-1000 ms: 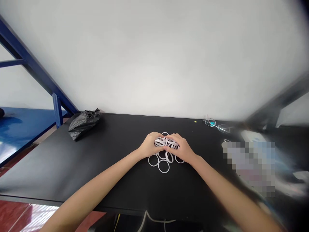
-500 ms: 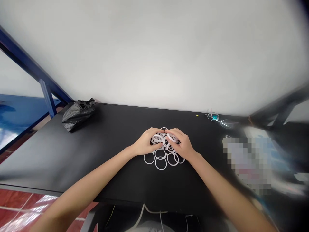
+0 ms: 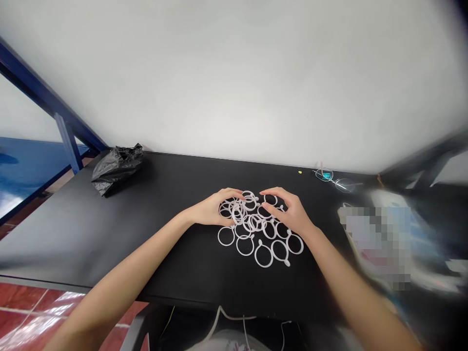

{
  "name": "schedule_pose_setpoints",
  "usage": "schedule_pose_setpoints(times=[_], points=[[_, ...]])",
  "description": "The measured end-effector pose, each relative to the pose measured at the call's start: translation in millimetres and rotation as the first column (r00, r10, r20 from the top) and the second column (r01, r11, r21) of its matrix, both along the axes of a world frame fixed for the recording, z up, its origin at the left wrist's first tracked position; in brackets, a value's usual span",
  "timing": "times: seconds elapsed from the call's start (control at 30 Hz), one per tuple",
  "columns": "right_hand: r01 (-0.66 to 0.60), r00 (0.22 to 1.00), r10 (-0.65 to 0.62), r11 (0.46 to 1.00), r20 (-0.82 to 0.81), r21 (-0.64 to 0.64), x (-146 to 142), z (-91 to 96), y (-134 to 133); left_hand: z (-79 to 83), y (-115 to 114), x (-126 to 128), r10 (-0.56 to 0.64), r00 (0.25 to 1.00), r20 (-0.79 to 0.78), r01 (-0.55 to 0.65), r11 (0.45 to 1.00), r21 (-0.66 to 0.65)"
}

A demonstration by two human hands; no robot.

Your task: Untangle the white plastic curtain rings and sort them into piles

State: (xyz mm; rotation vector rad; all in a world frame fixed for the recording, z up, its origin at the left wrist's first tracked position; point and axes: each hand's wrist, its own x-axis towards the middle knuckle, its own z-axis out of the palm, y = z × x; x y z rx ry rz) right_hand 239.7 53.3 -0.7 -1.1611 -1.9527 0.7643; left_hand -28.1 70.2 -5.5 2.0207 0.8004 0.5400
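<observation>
Several white curtain rings (image 3: 263, 256), each with a small eyelet tab, lie in a loose, overlapping heap on the black table (image 3: 175, 273). My left hand (image 3: 212, 208) cups the heap's left side, thumb and fingers apart, with rings between them; its fingertips touch or hover just over the rings. At the right side, my right hand (image 3: 290, 207) is also spread, with thumb and forefinger apart over a few rings. Neither hand is closed on a ring. Parts of some rings are hidden beneath the fingers.
A crumpled black plastic bag (image 3: 117, 168) lies at the back left. Eyeglasses (image 3: 334, 180) and a small yellow bit (image 3: 300, 172) are near the wall at the back right. Plastic packaging, partly pixelated (image 3: 376, 248), covers the right side. A chair arm (image 3: 141, 324) shows below the front edge.
My hands have moved apart, the right one farther to the right. Rings that were bunched between them now lie spread wider, with more at the front right.
</observation>
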Motion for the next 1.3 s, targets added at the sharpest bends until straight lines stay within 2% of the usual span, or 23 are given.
schedule_pose_setpoints(times=[0.1, 0.17, 0.27, 0.37, 0.47, 0.67, 0.77, 0.9, 1.13, 1.2, 1.3], points=[[0.056, 0.998, -0.056, 0.998, 0.01, -0.001, 3, 4.5, 4, 7.1, 4, -9, -0.062, 0.997, -0.045, 0.062, 0.998, -0.017], [0.104, 0.994, -0.103, 0.994, 0.026, -0.035, 7, 11.5, 7, 12.8, 7, -16, -0.053, 0.998, -0.037, 0.052, 0.999, -0.009], [0.114, 0.988, -0.095, 0.981, 0.125, -0.155, 11, 26.5, 5, 20.4, 6, -20, 0.129, 0.99, -0.061, -0.127, 0.991, 0.042], [-0.034, 0.965, 0.102, 0.963, 0.243, -0.267, 7, 35.9, -3, 21.3, -2, -9, 0.284, 0.94, -0.188, -0.258, 0.954, 0.151], [-0.117, 0.931, 0.189, 0.965, 0.313, -0.235, -7, 31.6, -13, 13.7, -11, 7, 0.313, 0.919, -0.238, -0.256, 0.936, 0.242], [-0.069, 0.913, 0.092, 0.995, 0.398, -0.073, -32, 5.7, -21, -7.6, -13, 22, 0.402, 0.909, -0.109, -0.355, 0.885, 0.302], [-0.037, 0.937, 0.046, 0.999, 0.345, -0.033, -35, -3.8, -21, -14.2, -13, 23, 0.417, 0.908, -0.053, -0.387, 0.879, 0.277], [-0.005, 0.976, 0.015, 0.999, 0.217, -0.047, -31, -10.4, -21, -17.2, -13, 21, 0.421, 0.906, 0.034, -0.415, 0.872, 0.261], [0.051, 0.993, -0.043, 0.996, 0.107, -0.07, -24, -8.6, -16, -5.6, -14, 17, 0.346, 0.918, 0.193, -0.388, 0.885, 0.257], [0.062, 0.997, -0.058, 0.995, 0.046, -0.075, -24, -6.9, -16, 0.2, -16, 16, 0.335, 0.918, 0.21, -0.388, 0.869, 0.309], [0.064, 0.998, -0.064, 0.998, 0.021, -0.004, -24, -4.0, -19, 7.0, -18, 14, 0.321, 0.931, 0.173, -0.364, 0.789, 0.494]])
